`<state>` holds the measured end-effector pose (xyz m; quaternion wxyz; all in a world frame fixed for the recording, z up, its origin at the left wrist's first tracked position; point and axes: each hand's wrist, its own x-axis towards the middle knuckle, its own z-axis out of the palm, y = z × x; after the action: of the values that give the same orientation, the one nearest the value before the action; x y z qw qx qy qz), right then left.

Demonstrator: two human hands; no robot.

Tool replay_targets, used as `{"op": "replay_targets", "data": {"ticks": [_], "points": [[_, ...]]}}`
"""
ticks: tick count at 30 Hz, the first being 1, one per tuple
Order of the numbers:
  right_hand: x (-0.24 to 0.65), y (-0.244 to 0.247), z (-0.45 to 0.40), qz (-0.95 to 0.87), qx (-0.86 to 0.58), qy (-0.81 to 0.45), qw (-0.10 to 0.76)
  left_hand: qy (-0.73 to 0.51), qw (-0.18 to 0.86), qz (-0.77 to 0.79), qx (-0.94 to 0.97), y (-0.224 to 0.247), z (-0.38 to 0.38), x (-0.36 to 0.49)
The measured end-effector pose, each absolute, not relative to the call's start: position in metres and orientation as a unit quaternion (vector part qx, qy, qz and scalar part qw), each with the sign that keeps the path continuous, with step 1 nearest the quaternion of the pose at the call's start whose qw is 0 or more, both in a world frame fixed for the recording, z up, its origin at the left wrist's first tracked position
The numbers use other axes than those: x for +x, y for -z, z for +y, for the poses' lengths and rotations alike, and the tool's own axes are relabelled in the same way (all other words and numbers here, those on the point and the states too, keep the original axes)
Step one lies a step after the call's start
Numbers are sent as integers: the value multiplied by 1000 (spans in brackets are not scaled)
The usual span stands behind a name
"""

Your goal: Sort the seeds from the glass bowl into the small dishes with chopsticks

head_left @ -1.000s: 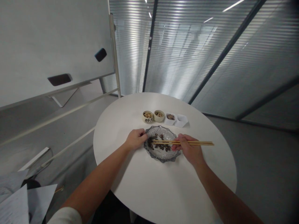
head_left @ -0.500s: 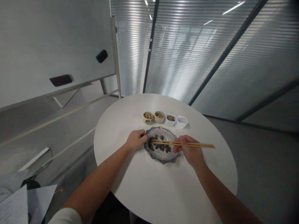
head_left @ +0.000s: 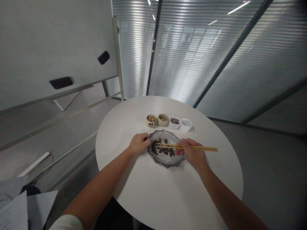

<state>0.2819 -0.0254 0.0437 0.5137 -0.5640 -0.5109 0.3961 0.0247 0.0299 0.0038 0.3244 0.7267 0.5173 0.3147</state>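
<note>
A scalloped clear glass bowl (head_left: pixel 166 164) sits on the round white table, with several small dark brown pieces (head_left: pixel 165 150), like beans or dates, lying in it. My left hand (head_left: pixel 139 143) grips the bowl's left rim between thumb and fingers. In my right hand (head_left: pixel 192 152), closed around them, is a pair of wooden chopsticks (head_left: pixel 203 148). Their tips reach into the left side of the bowl, among the dark pieces. Whether a piece is pinched between the tips is too small to tell.
Behind the bowl stand two cream cups (head_left: pixel 152 121) of pale nuts, a white dish (head_left: pixel 174 122) with brown bits, and another white dish (head_left: pixel 186 125). The white table (head_left: pixel 158 195) has a whiteboard (head_left: pixel 57 48) to its left and a ribbed glass wall (head_left: pixel 182 64) beyond.
My right hand has shifted slightly left, over the bowl's right rim, and the chopsticks with it. My left hand keeps its hold on the bowl.
</note>
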Motion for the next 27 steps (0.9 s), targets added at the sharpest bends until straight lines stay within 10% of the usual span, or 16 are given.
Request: {"op": "replay_targets", "data": {"ticks": [27], "points": [[294, -50, -26, -542, -531, -407, 509, -320, 321, 515, 728, 0, 32, 25]]}}
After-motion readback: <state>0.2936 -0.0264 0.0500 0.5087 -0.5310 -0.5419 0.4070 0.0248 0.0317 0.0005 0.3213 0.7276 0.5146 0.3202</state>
